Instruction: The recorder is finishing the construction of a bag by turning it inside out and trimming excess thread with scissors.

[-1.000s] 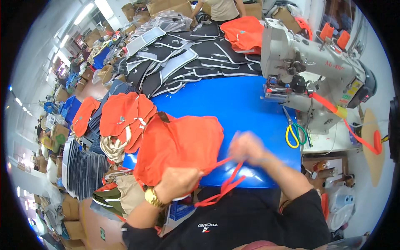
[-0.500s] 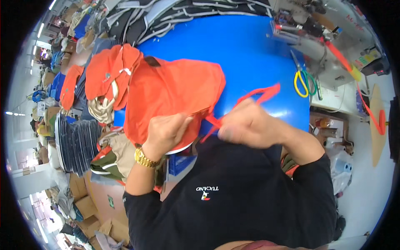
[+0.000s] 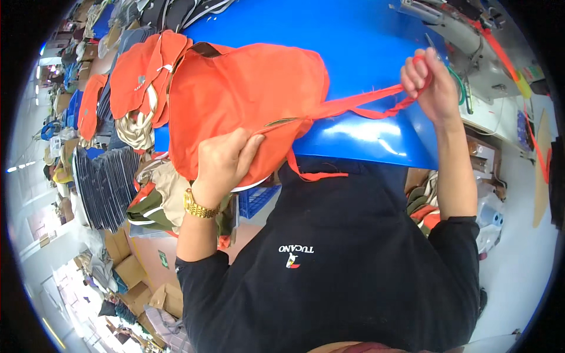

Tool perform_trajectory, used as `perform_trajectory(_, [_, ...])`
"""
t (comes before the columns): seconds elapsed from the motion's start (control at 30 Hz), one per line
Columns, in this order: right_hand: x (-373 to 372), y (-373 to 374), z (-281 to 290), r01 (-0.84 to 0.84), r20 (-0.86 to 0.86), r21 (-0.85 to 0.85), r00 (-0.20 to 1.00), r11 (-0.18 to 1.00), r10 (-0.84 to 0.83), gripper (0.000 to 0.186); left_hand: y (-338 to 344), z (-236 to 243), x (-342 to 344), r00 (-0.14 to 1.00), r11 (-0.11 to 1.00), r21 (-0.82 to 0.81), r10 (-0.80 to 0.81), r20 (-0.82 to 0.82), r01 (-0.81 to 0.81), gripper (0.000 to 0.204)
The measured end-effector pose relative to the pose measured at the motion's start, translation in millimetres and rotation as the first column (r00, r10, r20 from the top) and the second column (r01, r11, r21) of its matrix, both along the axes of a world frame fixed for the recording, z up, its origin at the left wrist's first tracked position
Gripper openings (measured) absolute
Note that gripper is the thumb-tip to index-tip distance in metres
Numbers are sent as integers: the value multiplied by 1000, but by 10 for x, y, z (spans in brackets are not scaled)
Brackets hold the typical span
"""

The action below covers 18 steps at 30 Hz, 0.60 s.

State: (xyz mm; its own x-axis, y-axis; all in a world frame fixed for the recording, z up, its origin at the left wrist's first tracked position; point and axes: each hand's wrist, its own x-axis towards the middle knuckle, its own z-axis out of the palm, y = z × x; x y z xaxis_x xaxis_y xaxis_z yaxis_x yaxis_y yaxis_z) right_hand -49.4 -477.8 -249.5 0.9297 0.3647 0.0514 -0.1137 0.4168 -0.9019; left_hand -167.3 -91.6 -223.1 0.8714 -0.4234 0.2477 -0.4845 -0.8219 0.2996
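A large orange sewn cloth piece (image 3: 253, 88) lies at the near left of the blue tabletop (image 3: 359, 62), with a short slit opening near its right side. My left hand (image 3: 226, 157) is closed on its near edge, thumb beside the slit. From its right corner an orange fabric strip (image 3: 365, 101) stretches taut across the table. My right hand (image 3: 428, 85) is closed round the strip's far part, raised over the table's right side. Another loose strip end (image 3: 321, 175) hangs from the cloth in front of my dark shirt. Scissors with a green handle (image 3: 458, 85) lie partly hidden behind my right hand.
More orange cloth pieces (image 3: 144, 76) with cream cords are stacked at the left. Below them stands a tall pile of dark flat pieces (image 3: 106, 188). A sewing machine (image 3: 477, 53) is at the right, an orange strip (image 3: 500, 53) running past it. Black pieces (image 3: 176, 13) lie at the back.
My right hand has swung right and away from me, drawing the strip out straight. My left hand still grips the cloth, which sits slightly higher in view. One strip end now hangs loose.
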Motion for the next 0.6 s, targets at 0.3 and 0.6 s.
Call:
perform_trajectory(0.3, [-22, 580, 365, -244, 156, 126, 962, 961, 224, 45, -361, 205, -70, 990, 988, 105, 108, 87, -117, 60])
perform_trajectory(0.6, [-274, 1065, 1038, -252, -92, 137, 960, 958, 266, 42, -1087, -360, -318, 975, 974, -23, 224, -3, -224, 28])
